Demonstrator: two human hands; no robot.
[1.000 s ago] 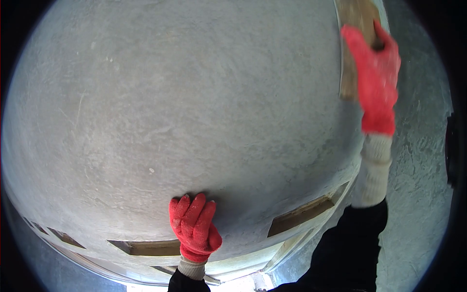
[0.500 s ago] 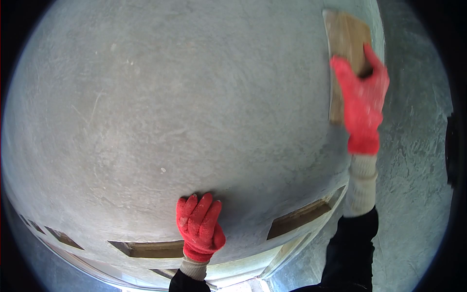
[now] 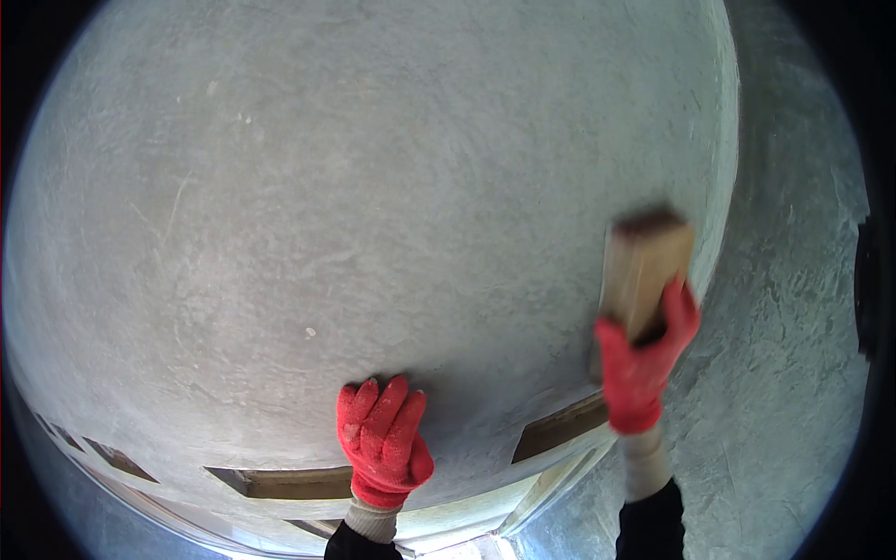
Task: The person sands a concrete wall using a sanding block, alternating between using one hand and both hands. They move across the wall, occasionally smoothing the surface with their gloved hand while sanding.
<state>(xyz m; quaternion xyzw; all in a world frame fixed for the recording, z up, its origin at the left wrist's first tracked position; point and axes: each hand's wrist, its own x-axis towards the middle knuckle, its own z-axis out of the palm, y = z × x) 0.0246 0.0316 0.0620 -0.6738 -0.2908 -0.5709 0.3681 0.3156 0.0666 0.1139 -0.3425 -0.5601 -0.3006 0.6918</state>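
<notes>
My right hand (image 3: 644,369), in a red coated glove, grips a wooden sanding block (image 3: 649,275) at its lower end, thumb and fingers on opposite sides. The block lies against the grey plastered surface (image 3: 392,215) near its right edge, and its upper end is blurred by motion. What is on the face turned to the surface is hidden. My left hand (image 3: 385,439), gloved in red too, rests with its fingertips on the same surface, low in the middle; its fingers are extended, slightly bent, and hold nothing.
Rectangular recesses (image 3: 294,483) run along the lower part of the surface, one (image 3: 560,429) between my hands. On the right, past a corner edge, another grey wall (image 3: 784,280) stands. Bright light shows at the bottom.
My right hand has drawn the sanding block down and slightly left along the surface, from near the top to beside the right-hand recess. The left hand stays where it was.
</notes>
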